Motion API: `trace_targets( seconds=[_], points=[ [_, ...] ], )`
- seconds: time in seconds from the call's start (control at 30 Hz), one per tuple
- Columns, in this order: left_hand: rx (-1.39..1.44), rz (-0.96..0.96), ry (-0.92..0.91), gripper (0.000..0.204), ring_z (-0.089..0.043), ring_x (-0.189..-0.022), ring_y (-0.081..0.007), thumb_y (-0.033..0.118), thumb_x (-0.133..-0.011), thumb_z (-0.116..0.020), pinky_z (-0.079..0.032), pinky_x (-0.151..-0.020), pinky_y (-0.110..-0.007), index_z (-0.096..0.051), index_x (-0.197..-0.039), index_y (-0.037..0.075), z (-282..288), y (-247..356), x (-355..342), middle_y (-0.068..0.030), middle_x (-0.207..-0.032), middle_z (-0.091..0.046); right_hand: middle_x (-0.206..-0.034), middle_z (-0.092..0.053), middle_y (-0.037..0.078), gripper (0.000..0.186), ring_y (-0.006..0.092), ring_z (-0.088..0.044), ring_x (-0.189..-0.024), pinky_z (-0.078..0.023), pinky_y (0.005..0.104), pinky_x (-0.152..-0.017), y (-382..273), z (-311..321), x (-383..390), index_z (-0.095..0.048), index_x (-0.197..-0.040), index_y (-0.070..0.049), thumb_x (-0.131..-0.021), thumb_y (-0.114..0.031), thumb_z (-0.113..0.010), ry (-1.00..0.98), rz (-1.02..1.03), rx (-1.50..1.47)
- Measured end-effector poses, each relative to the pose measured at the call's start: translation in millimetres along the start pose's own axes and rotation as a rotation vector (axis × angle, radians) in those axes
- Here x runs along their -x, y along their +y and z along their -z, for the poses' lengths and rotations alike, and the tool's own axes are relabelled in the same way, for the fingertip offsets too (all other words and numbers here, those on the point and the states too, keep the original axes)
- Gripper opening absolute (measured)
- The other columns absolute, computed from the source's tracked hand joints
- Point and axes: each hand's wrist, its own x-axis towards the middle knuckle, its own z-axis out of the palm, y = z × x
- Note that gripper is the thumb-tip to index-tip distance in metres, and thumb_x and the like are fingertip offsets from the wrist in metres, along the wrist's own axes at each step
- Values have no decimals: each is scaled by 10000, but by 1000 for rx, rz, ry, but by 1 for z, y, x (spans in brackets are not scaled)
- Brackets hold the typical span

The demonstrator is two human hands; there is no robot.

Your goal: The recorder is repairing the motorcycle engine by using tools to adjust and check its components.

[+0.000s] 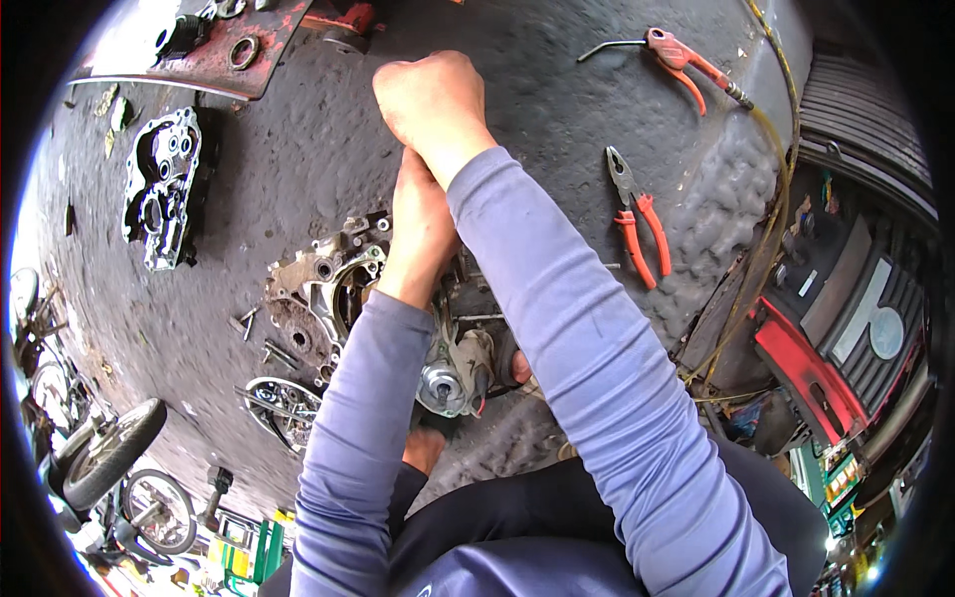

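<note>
Dark grey ground point(542, 109) bears a part-open, grimy metal engine point(320, 298) with silver casing point(171, 179) apart, upper left. Right hand point(433, 95) is fisted, left hand point(420, 229) has fingers hidden; holds unclear.

This looks like a motorcycle repair workshop. A partly dismantled engine point(298, 284) sits mid-frame on a grimy dark floor point(298, 139), with a loose engine casing point(171, 179) at upper left. Red-handled pliers point(625, 199) and an air blow gun point(686, 62) lie at upper right; motorcycle wheels point(117, 456) crowd the lower left.
</note>
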Motion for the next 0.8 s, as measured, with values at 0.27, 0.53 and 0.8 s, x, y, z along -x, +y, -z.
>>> trace_targets(
  seconds=[0.27,0.53,0.8],
  points=[
    [275,96,2,514,-662,-1078,-274,305,-868,-735,-515,-901,-390,-566,-1203,-47,4,-16,-13,-206,-1144,-688,-1063,-684,322,377,419,-664,-1092,-516,410,-970,-12,-11,6,-736,-919,76,-760,-242,-613,-8,-97,-14],
    [-165,49,-1,579,-659,-1109,-403,351,-847,-742,-509,-922,-435,-530,-1185,-68,0,15,1,-296,-1125,-674,-1060,-684,309,288,421,-676,-1015,-538,434,-907,-3,-7,-12,-734,-918,51,-787,-140,-563,-124,-100,196],
    [-55,67,-13,589,-652,-1120,-394,339,-857,-730,-501,-927,-434,-502,-1216,-69,2,11,3,-294,-1146,-664,-954,-718,247,223,406,-701,-920,-560,459,-837,7,-6,-8,-768,-904,-57,-795,-102,-578,-96,275,359]
  ],
)
